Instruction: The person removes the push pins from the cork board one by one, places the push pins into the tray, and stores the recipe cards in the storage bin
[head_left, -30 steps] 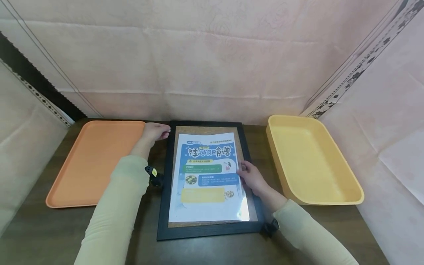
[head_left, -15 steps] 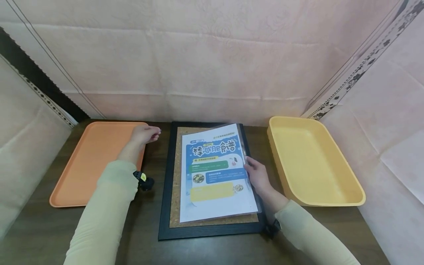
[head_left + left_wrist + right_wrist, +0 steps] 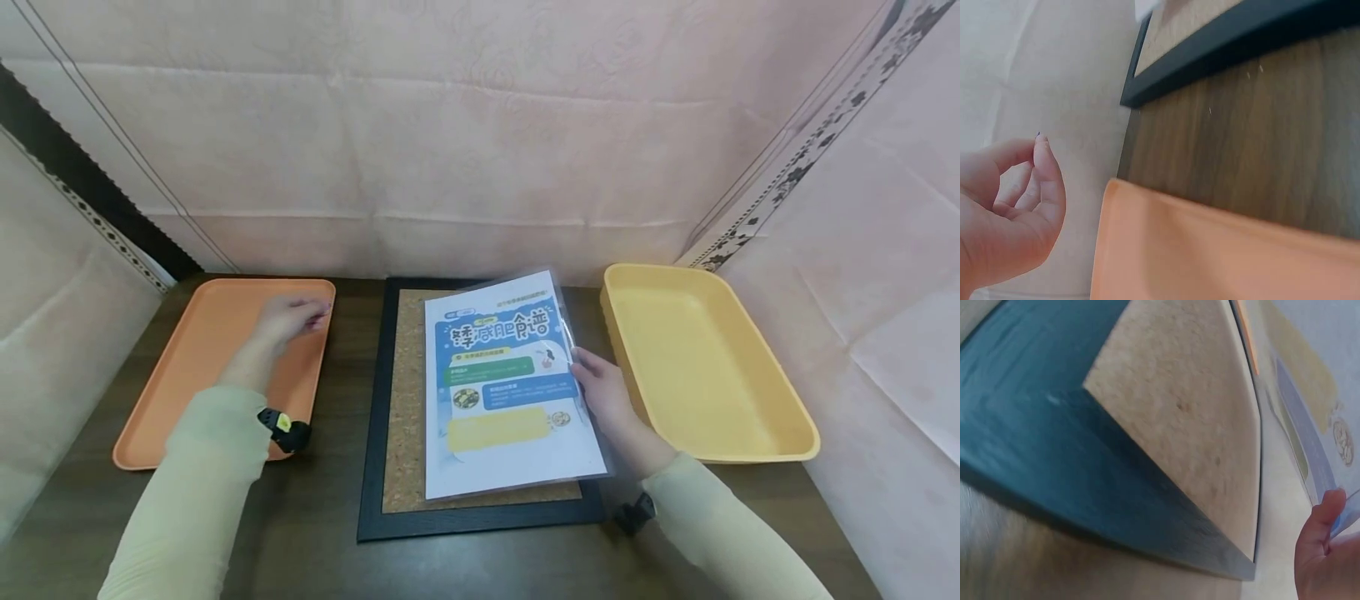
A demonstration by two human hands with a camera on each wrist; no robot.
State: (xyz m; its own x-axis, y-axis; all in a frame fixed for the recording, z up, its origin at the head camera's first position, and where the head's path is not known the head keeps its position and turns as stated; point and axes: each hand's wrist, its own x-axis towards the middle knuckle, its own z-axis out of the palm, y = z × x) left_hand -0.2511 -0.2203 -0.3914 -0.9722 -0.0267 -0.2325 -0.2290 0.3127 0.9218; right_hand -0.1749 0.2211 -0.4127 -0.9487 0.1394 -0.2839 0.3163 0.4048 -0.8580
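Note:
My right hand (image 3: 606, 396) grips a laminated poster (image 3: 517, 392) by its right edge, with the thumb on top. Blue, green and yellow panels are printed on it, with Chinese characters. The poster is tilted above a black-framed cork board (image 3: 405, 400), whose left and lower cork shows. Over the orange tray (image 3: 217, 333) is my left hand (image 3: 288, 321), thumb and forefinger tips together. In the left wrist view a tiny blue bit (image 3: 1038, 134) sticks out at the fingertips of that left hand (image 3: 1022, 200); most of it is hidden.
A deep yellow bin (image 3: 705, 367) stands at the right of the dark wooden table (image 3: 465, 571). Pale cloth (image 3: 465, 150) hangs behind and at both sides. The board's frame (image 3: 1085, 456) forms a raised edge around the cork.
The left hand has moved left from the board's upper left corner to over the tray. The right hand has lifted the poster off the cork, tilting it and shifting it right.

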